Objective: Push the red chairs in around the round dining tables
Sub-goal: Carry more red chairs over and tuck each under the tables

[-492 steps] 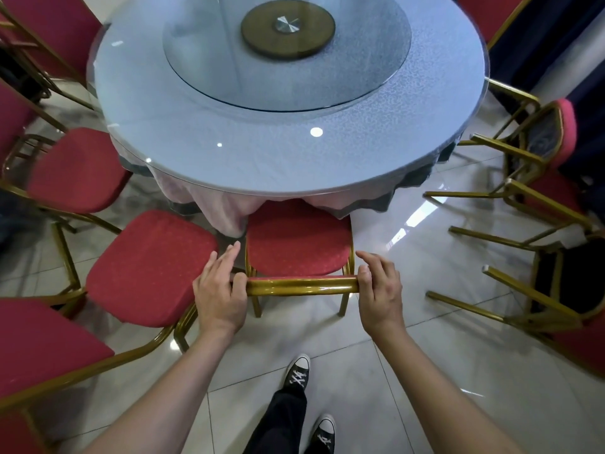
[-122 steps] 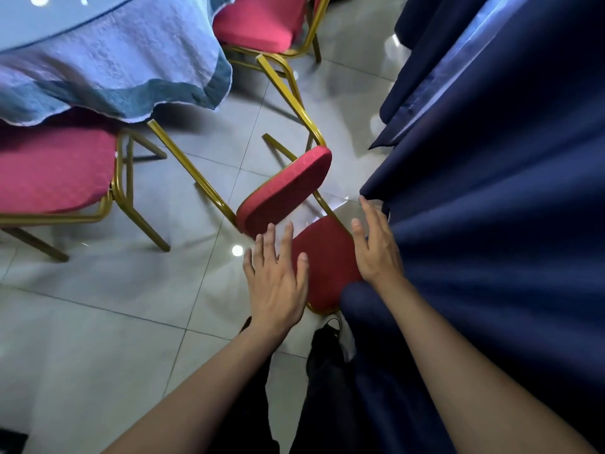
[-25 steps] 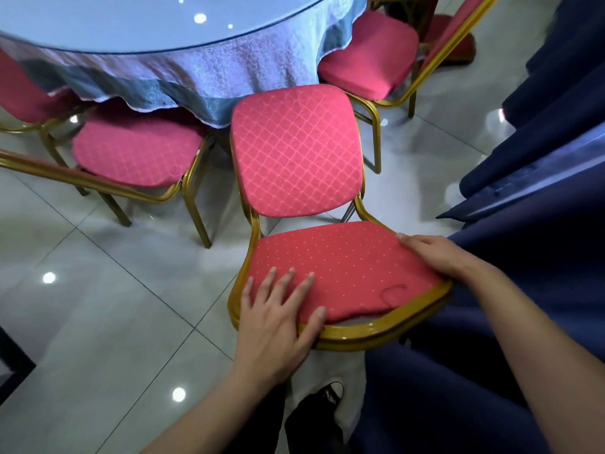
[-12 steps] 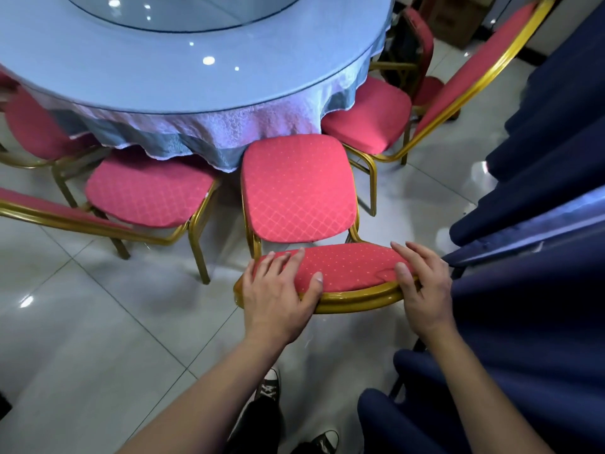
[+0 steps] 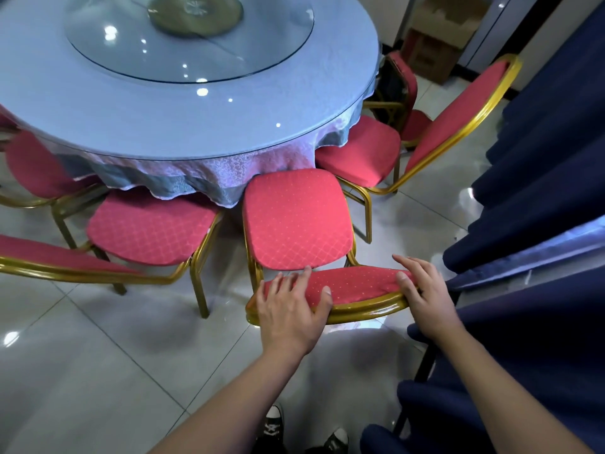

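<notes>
Left hand: grips the left end of the backrest top, fingers spread over the red pad, thumb curled over the gold rim.
Right hand: holds the right end of the same backrest, fingers laid across the pad, thumb on the rim.
Held chair: red seat, gold frame; front seat edge just under the tablecloth hem.
Round table: blue top with a glass turntable.
Neighbour chairs: one to the left, one to the right, both partly tucked.
Far right: dark blue drape.
</notes>
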Available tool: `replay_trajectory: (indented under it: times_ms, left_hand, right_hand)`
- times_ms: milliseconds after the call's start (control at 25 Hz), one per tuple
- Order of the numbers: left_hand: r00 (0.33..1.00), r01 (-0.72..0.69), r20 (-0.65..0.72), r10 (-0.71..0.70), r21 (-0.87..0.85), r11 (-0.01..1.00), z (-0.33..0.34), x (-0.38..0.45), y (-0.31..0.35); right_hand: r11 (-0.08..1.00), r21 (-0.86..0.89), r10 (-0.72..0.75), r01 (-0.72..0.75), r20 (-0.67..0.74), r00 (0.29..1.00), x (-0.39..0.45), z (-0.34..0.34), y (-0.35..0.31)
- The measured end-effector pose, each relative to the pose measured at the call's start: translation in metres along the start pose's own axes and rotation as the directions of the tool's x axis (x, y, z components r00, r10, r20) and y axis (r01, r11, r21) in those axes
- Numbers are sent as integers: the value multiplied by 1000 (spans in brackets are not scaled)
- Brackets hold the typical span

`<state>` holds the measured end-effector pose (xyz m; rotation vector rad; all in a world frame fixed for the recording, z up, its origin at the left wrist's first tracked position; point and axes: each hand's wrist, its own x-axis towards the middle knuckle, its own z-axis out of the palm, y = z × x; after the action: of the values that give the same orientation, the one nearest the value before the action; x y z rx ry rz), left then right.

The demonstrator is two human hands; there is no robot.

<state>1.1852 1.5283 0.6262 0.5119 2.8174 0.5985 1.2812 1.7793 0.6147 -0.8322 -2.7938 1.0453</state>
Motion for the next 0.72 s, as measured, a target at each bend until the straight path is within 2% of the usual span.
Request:
replay_trajectory:
  times_ms: [360, 720]
  left_hand:
    - [994, 103, -33, -103, -7, 995, -5, 25, 15]
    - [974, 189, -116, -197, -77, 979, -26, 64, 25]
  right_hand:
    - [998, -22, -60, 61, 54, 997, 48, -16, -14]
    - [974, -44, -215, 222, 125, 969, 91, -32, -36]
